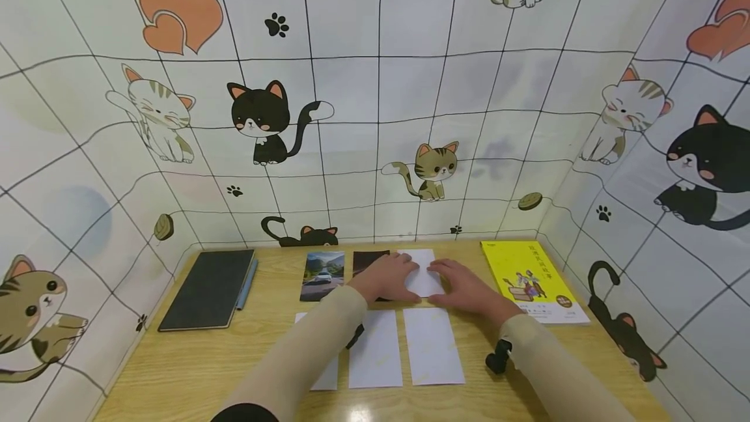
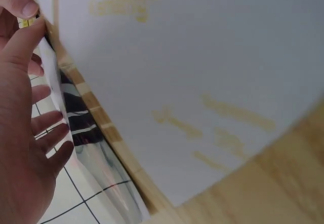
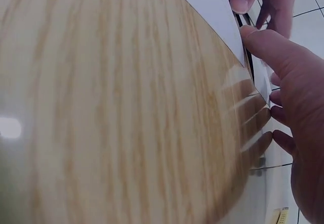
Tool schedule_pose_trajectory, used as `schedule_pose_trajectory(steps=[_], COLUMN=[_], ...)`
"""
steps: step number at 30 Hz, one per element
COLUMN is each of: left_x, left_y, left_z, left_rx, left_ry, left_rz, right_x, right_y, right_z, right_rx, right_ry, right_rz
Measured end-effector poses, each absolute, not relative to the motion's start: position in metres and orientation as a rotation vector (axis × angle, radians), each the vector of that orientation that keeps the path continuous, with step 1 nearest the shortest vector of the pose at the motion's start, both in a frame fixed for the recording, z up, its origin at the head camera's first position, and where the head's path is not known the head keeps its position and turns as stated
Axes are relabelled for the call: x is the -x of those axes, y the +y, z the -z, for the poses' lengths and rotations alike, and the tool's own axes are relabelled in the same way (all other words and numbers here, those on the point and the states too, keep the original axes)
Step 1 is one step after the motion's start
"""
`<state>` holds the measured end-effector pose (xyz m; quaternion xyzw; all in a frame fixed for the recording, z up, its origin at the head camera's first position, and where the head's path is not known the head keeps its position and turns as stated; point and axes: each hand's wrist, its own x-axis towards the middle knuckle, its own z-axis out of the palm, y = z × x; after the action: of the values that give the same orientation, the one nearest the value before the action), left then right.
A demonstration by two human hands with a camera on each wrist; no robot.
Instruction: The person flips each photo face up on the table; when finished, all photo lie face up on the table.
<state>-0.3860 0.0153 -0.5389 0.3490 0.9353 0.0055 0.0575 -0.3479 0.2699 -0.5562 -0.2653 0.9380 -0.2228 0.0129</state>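
A white card lies at the right end of the back row on the wooden table. Both hands touch it, the left hand at its left side and the right hand at its right. In the right wrist view, the thumbs of the left hand and right hand come close together at its near edge. Fingers look extended and loosely spread in the left wrist view. Partly behind the left hand is a dark picture card; left of that lies a photo card of a car on a road.
Nearer the body lie a middle white card, a right white card and a left one, partly under the left sleeve. A black notebook with a blue pen is at left, a yellow book at right. Cat-print fabric walls surround the table.
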Motion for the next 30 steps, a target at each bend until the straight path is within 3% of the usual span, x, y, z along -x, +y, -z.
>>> schedule_pose_trajectory(steps=[30], left_x=[0.3890], left_y=[0.0119], left_z=[0.5412], left_rx=[-1.168], left_ry=[2.797], left_rz=[0.119], right_x=[0.3440], right_y=[0.2689], right_z=[0.5624], right_rx=[0.851], right_ry=[2.940], right_rz=[0.769])
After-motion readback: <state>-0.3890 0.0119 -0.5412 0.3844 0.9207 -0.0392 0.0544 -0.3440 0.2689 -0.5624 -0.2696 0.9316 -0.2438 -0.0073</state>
